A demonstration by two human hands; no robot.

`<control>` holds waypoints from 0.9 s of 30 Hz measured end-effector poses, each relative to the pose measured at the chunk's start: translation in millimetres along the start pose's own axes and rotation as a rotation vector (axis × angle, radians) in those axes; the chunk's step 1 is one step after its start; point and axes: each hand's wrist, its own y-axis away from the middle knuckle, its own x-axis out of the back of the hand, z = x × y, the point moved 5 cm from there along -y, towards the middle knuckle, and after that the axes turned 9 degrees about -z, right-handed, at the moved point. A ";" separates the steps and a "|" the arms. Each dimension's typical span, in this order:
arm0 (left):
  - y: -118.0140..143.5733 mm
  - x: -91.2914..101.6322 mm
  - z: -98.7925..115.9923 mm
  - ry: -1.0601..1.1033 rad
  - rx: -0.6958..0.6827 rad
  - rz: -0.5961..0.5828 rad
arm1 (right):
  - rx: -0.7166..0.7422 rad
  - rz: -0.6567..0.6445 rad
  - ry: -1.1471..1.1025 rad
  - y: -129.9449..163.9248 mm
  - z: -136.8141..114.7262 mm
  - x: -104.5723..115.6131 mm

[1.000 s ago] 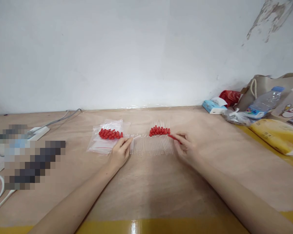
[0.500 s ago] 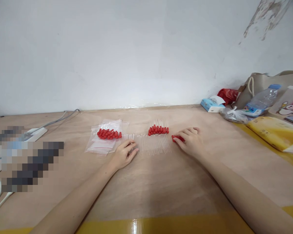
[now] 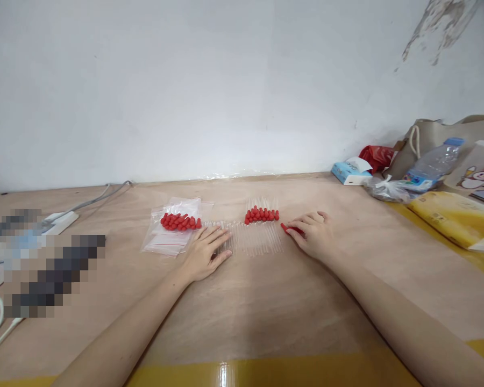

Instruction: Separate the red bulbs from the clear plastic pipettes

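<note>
A row of thin clear glass tubes (image 3: 255, 239) lies across the middle of the brown table. Behind it sits a cluster of tubes with red rubber caps (image 3: 262, 215). My left hand (image 3: 207, 252) rests flat with spread fingers on the left end of the tube row, holding nothing. My right hand (image 3: 313, 233) lies at the row's right end, its fingers closed on a red cap (image 3: 289, 228). Left of the tubes, a pile of loose red caps (image 3: 179, 221) sits on clear zip bags (image 3: 167, 240).
A white power strip and cables (image 3: 62, 217) lie at the far left. At the right stand a tissue pack (image 3: 349, 173), a red bag (image 3: 377, 156), a water bottle (image 3: 433, 165), a beige tote (image 3: 447, 137) and a yellow package (image 3: 454, 217).
My left hand went from pinching the tube row's left end to lying flat on it. My right hand shifted slightly right with the red cap.
</note>
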 end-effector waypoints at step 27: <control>7.7 2.9 -6.4 0.094 -0.014 0.291 | -0.469 -0.198 0.033 -91.6 -66.8 -35.2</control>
